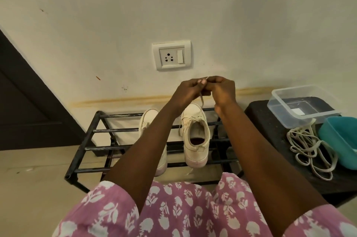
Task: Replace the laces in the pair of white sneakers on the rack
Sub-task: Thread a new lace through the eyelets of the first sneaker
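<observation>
1. Laces (pixel 311 151), soft and limp, are heaped on the dark worktop (pixel 270 121) to the right.
2. White sneakers (pixel 196 134) are set on the rack (pixel 100 130); light, easily shifted.
3. One lace end (pixel 201 99) is pinched between left hand (pixel 188 92) and right hand (pixel 222 90); the stiff tip is judged the best hold.

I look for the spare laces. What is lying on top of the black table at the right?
On the black table: loose white laces, a clear plastic box, and a teal tub, partly cut off by the picture's edge.
</observation>
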